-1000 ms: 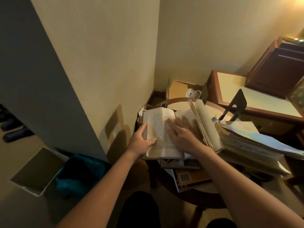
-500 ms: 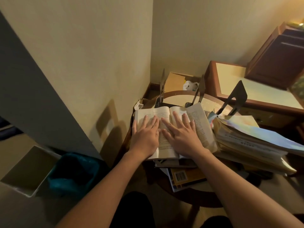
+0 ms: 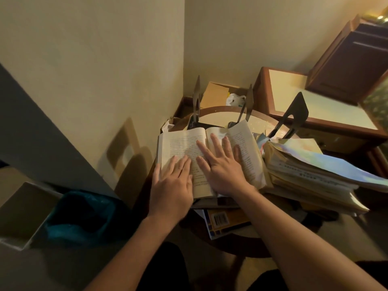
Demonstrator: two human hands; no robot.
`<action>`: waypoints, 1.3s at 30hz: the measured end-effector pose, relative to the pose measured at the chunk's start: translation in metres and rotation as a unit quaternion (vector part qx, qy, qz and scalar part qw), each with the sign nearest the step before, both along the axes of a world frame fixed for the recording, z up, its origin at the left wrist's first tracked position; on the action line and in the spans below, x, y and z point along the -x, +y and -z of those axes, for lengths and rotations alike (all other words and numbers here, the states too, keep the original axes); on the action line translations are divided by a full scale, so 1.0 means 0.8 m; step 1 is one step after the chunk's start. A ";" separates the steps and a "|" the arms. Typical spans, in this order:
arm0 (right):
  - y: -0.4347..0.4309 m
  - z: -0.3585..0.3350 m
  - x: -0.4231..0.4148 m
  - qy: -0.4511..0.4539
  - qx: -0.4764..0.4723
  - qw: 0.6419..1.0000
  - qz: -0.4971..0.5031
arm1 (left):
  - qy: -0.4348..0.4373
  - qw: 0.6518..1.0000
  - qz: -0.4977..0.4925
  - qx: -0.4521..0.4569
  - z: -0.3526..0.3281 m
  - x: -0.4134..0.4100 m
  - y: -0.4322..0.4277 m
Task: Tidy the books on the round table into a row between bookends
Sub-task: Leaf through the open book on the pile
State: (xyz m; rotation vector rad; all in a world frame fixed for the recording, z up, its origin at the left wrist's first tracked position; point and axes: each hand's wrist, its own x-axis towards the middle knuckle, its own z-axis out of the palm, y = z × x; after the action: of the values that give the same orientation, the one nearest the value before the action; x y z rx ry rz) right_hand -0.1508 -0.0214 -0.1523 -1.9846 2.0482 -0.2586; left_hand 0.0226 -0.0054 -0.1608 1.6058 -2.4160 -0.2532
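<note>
Both hands lie flat with fingers straight and spread, holding nothing. The left hand presses the left page of the open book, and the right hand covers the gutter and part of the right page. The book rests on a loose pile directly under the palms, and from there several slips look possible. A yellow book under the wrists juts past the near edge of the table. Pressing down or dragging the open book toward the body could tip the yellow one to the floor. The right page curls up beyond the right hand's little finger, so closing the book carelessly would likely crease it. Just right of the right forearm, a stack of fanned, sagging books leans outward, and an elbow swing or a tug on anything beneath it may spill it. Beyond the fingertips stand three bookends, upright and apparently unweighted, so a forward shove of the book could knock them over or push them off the far rim. No row has been started yet, so books stood up now may topple unless a bookend braces them first.
</note>
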 end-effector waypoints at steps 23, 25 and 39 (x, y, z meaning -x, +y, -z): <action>-0.003 0.004 0.001 0.008 0.001 1.000 0.000 | 0.008 0.999 0.028 -0.040 -0.005 -0.003 -0.025; -0.002 0.004 0.001 0.005 0.003 1.000 0.002 | 0.027 0.998 0.041 -0.043 -0.005 -0.010 0.004; -0.004 0.008 -0.001 0.014 0.005 1.000 0.015 | 0.002 0.996 -0.011 -0.084 -0.009 0.021 -0.102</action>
State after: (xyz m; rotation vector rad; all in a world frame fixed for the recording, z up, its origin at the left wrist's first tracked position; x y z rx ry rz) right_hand -0.1498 -0.0244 -0.1585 -1.9759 2.0981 -0.2486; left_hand 0.0057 -0.0867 -0.1538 1.6976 -2.4300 -0.4677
